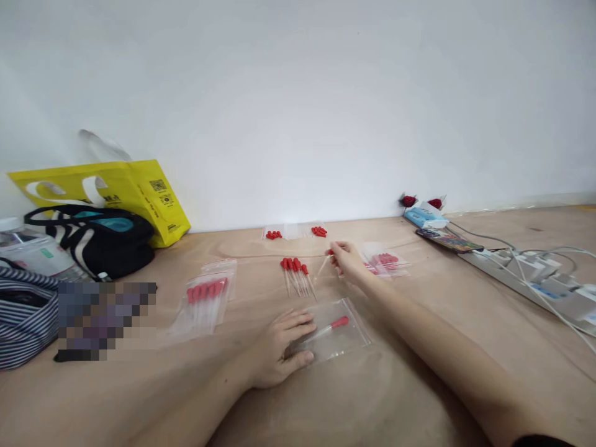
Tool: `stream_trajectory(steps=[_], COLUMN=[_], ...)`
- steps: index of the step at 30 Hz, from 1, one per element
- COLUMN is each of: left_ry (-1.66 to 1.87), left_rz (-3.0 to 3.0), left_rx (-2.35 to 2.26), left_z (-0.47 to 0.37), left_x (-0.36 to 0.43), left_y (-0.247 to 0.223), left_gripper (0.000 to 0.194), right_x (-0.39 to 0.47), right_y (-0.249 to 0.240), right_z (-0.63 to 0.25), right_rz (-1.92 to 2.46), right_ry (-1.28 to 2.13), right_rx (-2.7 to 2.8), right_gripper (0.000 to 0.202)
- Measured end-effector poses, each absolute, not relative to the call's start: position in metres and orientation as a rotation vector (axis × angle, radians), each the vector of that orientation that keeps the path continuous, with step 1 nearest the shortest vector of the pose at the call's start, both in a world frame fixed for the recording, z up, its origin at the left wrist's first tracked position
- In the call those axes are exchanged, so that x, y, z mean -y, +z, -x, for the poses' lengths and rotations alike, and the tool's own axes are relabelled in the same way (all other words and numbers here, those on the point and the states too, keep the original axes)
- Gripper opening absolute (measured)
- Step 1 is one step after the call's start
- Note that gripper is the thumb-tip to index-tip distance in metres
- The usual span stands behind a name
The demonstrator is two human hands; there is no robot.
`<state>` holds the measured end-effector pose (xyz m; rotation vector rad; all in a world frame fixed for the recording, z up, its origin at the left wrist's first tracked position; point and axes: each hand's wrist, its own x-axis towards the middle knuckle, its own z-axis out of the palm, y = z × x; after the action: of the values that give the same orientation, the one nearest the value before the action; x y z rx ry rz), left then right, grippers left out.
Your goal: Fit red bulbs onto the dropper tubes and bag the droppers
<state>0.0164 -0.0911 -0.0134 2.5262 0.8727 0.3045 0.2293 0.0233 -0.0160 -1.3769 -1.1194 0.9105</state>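
My left hand (284,344) lies with its fingers stretched out and thumb apart, pressing on the left end of a clear zip bag (356,341). Inside that bag is a dropper with a red bulb (339,322). Farther out, my right hand (345,257) is pinched on the red bulb of another dropper (323,265), its thin clear stem slanting down to the left. Between the hands, several loose droppers (293,266) lie side by side, bulbs pointing away from me.
To the left lie bagged droppers (205,290); more bags (391,264) are right of my right hand. Other red-bulbed droppers (274,235) sit near the wall. A yellow bag (162,211) and black bag (125,239) stand left. A power strip (526,279) with cables runs along the right.
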Motion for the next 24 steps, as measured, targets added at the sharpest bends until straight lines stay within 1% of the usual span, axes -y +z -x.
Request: stream_trajectory(steps=[2, 4, 9, 15, 21, 24], left_ry=[0.27, 0.249, 0.256, 0.243, 0.247, 0.261], left_rz=[-2.521, -2.524, -2.542, -2.556, -2.545, -2.544], left_rx=[-0.877, -0.872, -0.845, -0.831, -0.836, -0.833], left_z=[-0.017, -0.016, -0.016, -0.015, -0.016, -0.016], left_x=[0.091, 0.09, 0.087, 0.085, 0.085, 0.084], left_y=[-0.012, -0.012, -0.016, -0.015, -0.014, -0.015], left_gripper=[0.042, 0.044, 0.043, 0.042, 0.042, 0.042], right_x=[-0.001, 0.023, 0.067, 0.072, 0.068, 0.068], right_y=[-0.019, -0.028, -0.05, -0.049, -0.051, -0.052], right_z=[-0.258, -0.284, -0.306, -0.294, -0.309, -0.308], right_rz=[1.31, 1.121, 1.062, 1.08, 1.11, 1.126], right_ry=[0.84, 0.783, 0.838, 0.891, 0.734, 0.77], right_rx=[1.025, 0.872, 0.759, 0.796, 0.769, 0.762], right_gripper=[0.028, 0.035, 0.044, 0.043, 0.042, 0.041])
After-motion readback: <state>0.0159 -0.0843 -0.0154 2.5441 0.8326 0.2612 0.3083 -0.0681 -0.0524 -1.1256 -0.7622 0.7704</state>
